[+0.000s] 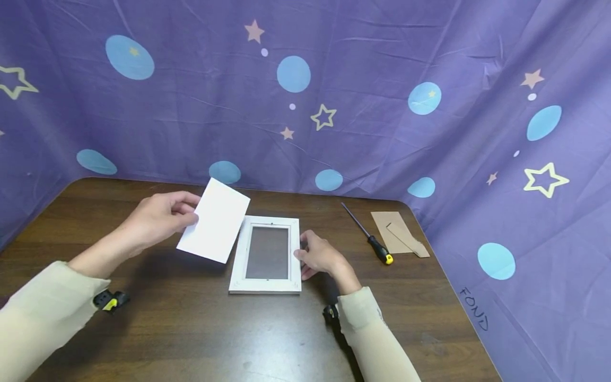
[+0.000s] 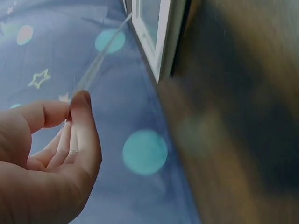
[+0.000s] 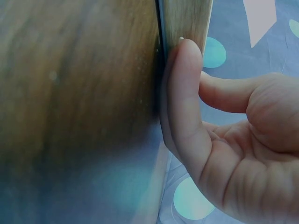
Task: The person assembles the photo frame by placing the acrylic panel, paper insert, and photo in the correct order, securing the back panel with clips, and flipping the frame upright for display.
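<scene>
My left hand (image 1: 159,217) pinches a blank white sheet (image 1: 215,223) by its left edge, thumb in front and fingers behind. The sheet is tilted above the table and overlaps the upper left of a white picture frame (image 1: 240,260). In the left wrist view the thin sheet (image 2: 96,65) is almost edge-on. The frame lies flat, its dark opening (image 1: 268,252) facing up, small dark tabs on the inner border. My right hand (image 1: 324,257) holds the frame's right side, thumb at the upper edge. Its fingers lie along the frame's side (image 3: 187,18) in the right wrist view.
To the right of the frame lies a screwdriver (image 1: 365,231) with a black and yellow handle. Beyond it, a brown backing board (image 1: 389,233) with a folded-out stand leg sits near the table's right edge. A purple patterned curtain (image 1: 305,143) hangs behind the brown wooden table (image 1: 200,329).
</scene>
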